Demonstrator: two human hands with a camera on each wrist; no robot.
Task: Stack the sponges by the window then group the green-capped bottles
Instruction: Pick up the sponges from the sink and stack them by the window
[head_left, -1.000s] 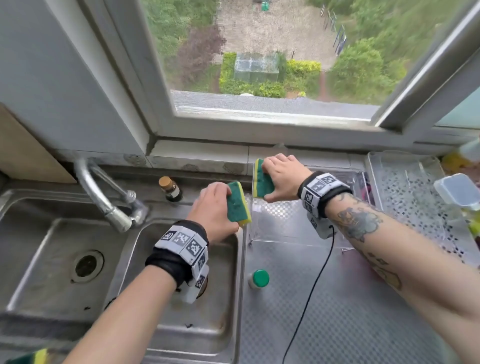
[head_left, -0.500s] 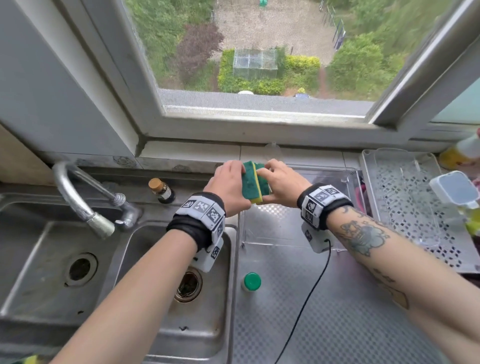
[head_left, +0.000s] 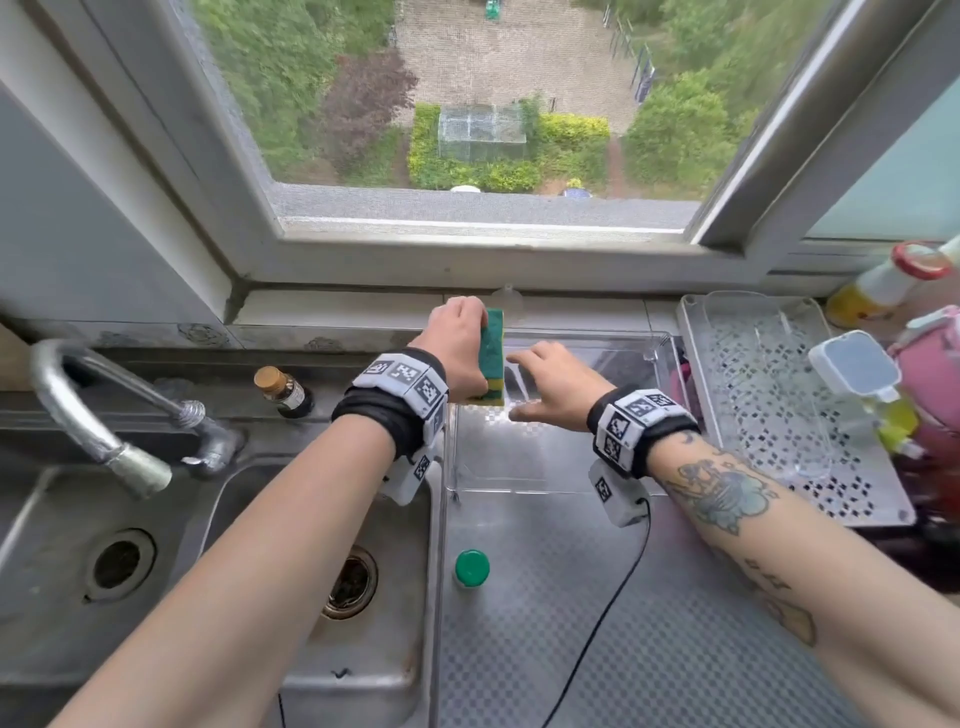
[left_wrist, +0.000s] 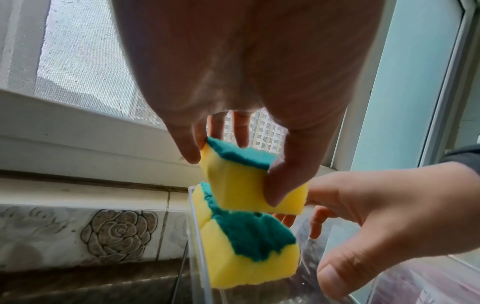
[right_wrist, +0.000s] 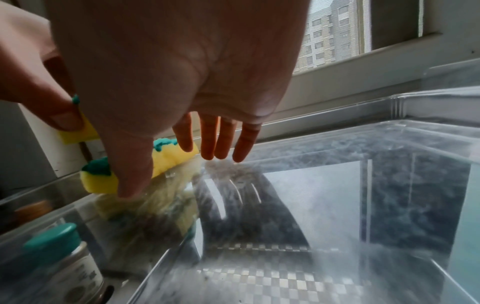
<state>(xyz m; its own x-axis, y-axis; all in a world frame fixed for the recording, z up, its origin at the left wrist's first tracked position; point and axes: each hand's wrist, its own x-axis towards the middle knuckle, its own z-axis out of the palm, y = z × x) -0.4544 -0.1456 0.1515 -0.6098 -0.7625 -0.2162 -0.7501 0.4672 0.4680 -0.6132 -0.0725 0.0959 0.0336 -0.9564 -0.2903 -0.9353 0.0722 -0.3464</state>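
Two yellow sponges with green scrub faces are at the left edge of a clear plastic box (head_left: 550, 467) under the window. My left hand (head_left: 457, 343) pinches the upper sponge (head_left: 492, 358) (left_wrist: 241, 191) between thumb and fingers, just above the lower sponge (left_wrist: 249, 246) (right_wrist: 168, 160), which lies on the box's top (right_wrist: 337, 205). The right hand (head_left: 514, 387) (right_wrist: 174, 174) hangs open beside the lower sponge, fingers straight, gripping nothing. One green-capped bottle (head_left: 471, 567) (right_wrist: 59, 259) stands on the steel counter in front of the box.
A faucet (head_left: 104, 426) and double sink (head_left: 311, 623) lie to the left, with a small brown bottle (head_left: 283, 392) behind the basin. A white perforated drainer tray (head_left: 779, 415) and several bottles and containers crowd the right. A black cable (head_left: 613, 597) crosses the counter.
The hands brought their two sponges together over the box. The right hand has since let go of its sponge, which now lies on the box, and the left holds its sponge above it.
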